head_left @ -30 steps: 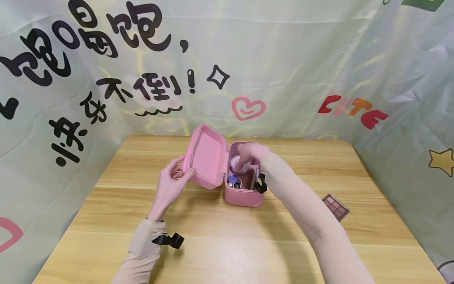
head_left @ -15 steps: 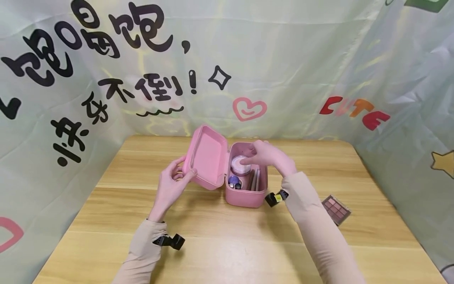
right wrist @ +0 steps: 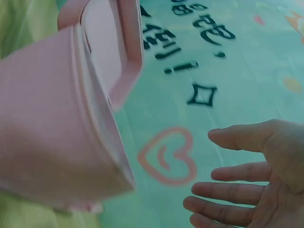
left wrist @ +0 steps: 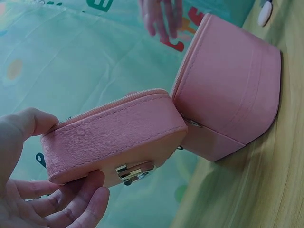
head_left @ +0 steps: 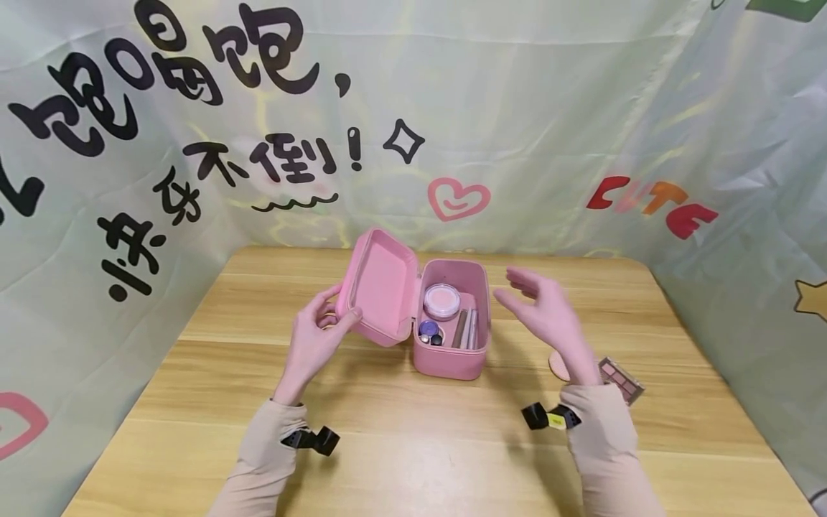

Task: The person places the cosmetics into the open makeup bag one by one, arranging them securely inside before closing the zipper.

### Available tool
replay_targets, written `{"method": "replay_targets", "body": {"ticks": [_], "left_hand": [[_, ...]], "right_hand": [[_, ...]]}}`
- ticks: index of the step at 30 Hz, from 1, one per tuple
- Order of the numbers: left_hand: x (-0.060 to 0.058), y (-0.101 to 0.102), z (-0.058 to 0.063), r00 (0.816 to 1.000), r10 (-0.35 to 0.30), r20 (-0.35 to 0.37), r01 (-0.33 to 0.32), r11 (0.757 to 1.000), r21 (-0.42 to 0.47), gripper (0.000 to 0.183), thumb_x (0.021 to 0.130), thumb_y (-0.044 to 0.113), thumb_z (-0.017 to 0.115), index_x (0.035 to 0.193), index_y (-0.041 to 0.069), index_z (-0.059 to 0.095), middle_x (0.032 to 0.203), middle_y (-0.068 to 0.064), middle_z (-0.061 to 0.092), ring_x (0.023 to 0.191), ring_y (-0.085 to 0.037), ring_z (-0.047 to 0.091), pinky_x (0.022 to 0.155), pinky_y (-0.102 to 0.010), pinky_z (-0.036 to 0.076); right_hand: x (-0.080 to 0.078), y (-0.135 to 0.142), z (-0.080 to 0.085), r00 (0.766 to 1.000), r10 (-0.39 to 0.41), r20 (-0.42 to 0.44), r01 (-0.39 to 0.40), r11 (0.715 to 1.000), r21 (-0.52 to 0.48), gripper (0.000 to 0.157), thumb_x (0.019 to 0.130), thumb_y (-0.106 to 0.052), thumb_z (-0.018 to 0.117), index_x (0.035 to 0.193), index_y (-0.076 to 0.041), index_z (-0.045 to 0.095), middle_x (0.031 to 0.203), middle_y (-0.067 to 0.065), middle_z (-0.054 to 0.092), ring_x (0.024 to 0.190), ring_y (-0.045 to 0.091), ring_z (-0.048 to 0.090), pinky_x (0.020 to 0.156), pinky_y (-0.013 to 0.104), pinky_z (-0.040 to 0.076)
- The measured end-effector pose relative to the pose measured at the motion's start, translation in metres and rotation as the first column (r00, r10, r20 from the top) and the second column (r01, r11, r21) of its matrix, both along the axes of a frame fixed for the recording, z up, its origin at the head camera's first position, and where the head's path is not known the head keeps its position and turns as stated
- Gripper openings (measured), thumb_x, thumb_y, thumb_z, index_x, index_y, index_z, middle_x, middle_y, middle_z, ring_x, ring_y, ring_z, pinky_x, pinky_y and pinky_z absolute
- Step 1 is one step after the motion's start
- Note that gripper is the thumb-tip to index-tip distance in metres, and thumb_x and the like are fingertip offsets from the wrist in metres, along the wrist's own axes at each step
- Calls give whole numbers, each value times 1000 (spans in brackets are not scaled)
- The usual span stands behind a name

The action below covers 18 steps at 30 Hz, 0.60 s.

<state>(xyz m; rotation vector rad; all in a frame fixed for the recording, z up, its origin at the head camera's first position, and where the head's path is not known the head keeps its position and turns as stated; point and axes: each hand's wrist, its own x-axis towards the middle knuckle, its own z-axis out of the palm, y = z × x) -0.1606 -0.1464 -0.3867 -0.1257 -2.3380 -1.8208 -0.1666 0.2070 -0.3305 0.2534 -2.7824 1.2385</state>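
Observation:
A pink zip-up cosmetic case (head_left: 449,365) stands open on the table. My left hand (head_left: 316,337) grips the outer end of its lid (head_left: 385,287), thumb over the rim and fingers underneath; the left wrist view shows a metal clasp (left wrist: 135,172) on the lid. Inside the case lie a round powder compact (head_left: 442,301), a small purple-topped pot (head_left: 428,328) and slim tubes (head_left: 461,329). To the right of the case my right hand (head_left: 545,309) hovers, fingers extended and thumb apart, with nothing in it.
A round pale pink puff (head_left: 558,366) lies on the wooden table (head_left: 413,445) beside my right wrist. Partly behind the right sleeve is an eyeshadow palette (head_left: 623,380). A printed cloth (head_left: 530,143) hangs around the table's back and sides.
My right hand has come out of the case and moved right, leaving the compact in full view. The puff now shows beside the wrist. My left hand keeps hold of the lid.

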Motion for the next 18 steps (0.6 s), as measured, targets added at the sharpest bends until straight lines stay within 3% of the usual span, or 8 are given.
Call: {"method": "replay_targets", "body": {"ticks": [3, 5, 10, 13, 17, 18], "left_hand": [[0, 0, 0, 1000, 6, -3, -6, 1000, 4, 59, 88, 11, 77, 143, 8, 54, 108, -27, 71, 77, -2, 66, 71, -17, 57], [0, 1, 0, 1000, 7, -4, -7, 1000, 6, 59, 88, 10, 76, 143, 8, 54, 108, -27, 71, 77, -1, 66, 71, -17, 57], [1, 1, 0, 1000, 5, -6, -5, 1000, 9, 60, 88, 9, 76, 144, 7, 53, 109, -27, 71, 77, -1, 66, 71, -17, 57], [0, 1, 0, 1000, 5, -3, -5, 1000, 12, 60, 88, 9, 76, 144, 8, 53, 109, -27, 71, 78, -1, 66, 71, -17, 57], [-1, 1, -1, 1000, 3, -1, -3, 1000, 13, 59, 89, 10, 76, 143, 8, 54, 110, -27, 71, 78, -1, 66, 71, -17, 57], [-1, 1, -1, 1000, 3, -1, -3, 1000, 12, 59, 89, 10, 76, 143, 8, 54, 110, -27, 71, 78, -1, 66, 71, -17, 57]], "right_hand": [[12, 18, -8, 996, -63, -59, 60, 997, -57, 56, 98, -26, 66, 142, 5, 51, 143, 29, 55, 131, 45, 54, 111, 53, 44], [20, 30, -15, 990, -105, -97, 98, 993, -71, 54, 98, -26, 67, 141, 4, 53, 142, 27, 57, 129, 41, 57, 111, 39, 47], [32, 60, -36, 975, -179, -131, 165, 980, -112, 55, 97, -26, 68, 143, 0, 53, 140, 25, 58, 117, -4, 56, 96, 1, 39], [37, 80, -49, 973, -188, -131, 170, 976, -134, 57, 95, -23, 70, 144, -1, 51, 136, 1, 62, 111, -21, 46, 93, -3, 34], [43, 107, -64, 978, -167, -125, 160, 985, -65, 59, 93, -22, 73, 143, 1, 51, 134, 0, 62, 110, -24, 42, 92, -6, 31], [45, 113, -68, 981, -156, -115, 152, 987, -42, 60, 93, -22, 73, 143, 2, 51, 137, 10, 61, 110, -25, 40, 92, -6, 30]]}}
